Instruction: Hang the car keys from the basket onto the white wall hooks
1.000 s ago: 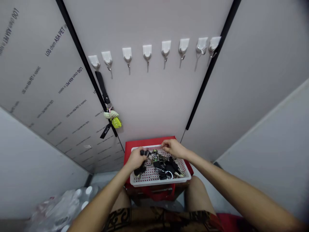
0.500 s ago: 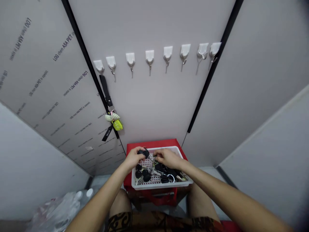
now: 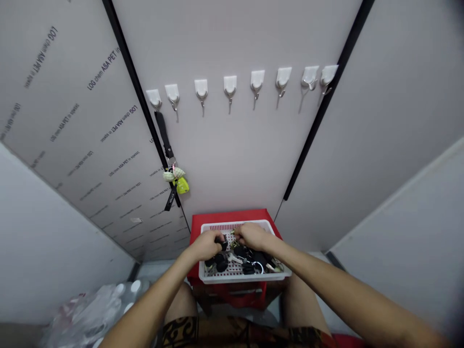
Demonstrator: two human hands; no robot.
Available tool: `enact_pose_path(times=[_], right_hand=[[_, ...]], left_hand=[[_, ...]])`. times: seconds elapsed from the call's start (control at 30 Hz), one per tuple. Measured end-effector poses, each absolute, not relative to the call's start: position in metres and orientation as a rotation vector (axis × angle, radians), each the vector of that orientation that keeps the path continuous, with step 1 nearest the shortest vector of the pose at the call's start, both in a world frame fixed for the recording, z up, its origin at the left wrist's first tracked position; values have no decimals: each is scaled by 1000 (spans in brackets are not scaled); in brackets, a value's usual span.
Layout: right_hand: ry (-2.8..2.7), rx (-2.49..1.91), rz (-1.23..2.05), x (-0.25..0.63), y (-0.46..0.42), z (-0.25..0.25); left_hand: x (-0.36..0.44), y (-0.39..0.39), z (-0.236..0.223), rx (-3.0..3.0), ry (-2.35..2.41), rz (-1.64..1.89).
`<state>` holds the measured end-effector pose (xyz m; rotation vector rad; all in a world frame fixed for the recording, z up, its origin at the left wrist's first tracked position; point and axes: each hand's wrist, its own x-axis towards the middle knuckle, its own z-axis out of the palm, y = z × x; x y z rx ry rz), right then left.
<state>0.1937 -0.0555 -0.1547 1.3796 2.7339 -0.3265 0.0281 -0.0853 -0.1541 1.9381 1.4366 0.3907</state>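
Observation:
A white plastic basket (image 3: 281, 275) with a slotted wall and holed bottom holds a jumble of keys, many with black heads. My left hand (image 3: 206, 245) is over the basket's left part, closed around black-headed keys (image 3: 222, 243). Over the back middle is my right hand (image 3: 253, 236), thumb and fingers pinched together; a small pale-green bit shows at the fingertips, too small to name. Below the hands lie a silver key (image 3: 235, 258), a metal key ring (image 3: 258, 267) and a black key head (image 3: 221, 263).
The basket rests on a red box (image 3: 197, 222) between my knees. A row of white hooks (image 3: 230, 84) is fixed to the wall ahead. From the leftmost hangs a black strap (image 3: 164, 135) with a yellow-green fob (image 3: 181, 185). Plastic-wrapped bottles (image 3: 125, 292) stand at lower left.
My left hand has moved down into the basket with the black-headed keys. My right hand has shifted slightly, its fingers now more closed. The view has swung a little left.

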Motion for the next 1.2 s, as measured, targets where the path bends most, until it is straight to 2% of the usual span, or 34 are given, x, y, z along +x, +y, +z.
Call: enact_pose_path(times=[0.13, 0.23, 0.37, 0.57, 0.87, 1.07, 1.2], right_hand=[[2900, 1480, -495, 201, -49, -148], [2945, 1587, -834, 209, -45, -139], [2886, 1575, -1372, 212, -46, -124], [2644, 1660, -2089, 199, -48, -94], [2791, 1803, -2093, 166, -37, -46], [3113, 1792, -2131, 126, -17, 21], [3291, 1741, -2175, 96, -5, 64]], left_hand=[[29, -88, -150, 1942, 1325, 282], [30, -87, -149, 1913, 1351, 314], [39, -82, -147, 1841, 1407, 651], [60, -77, -136, 1680, 1069, 948], [43, -61, -101, 1276, 973, 1215], [16, -37, -34, 1497, 1178, 1737], [2, -25, 10, 1715, 1362, 1911]])
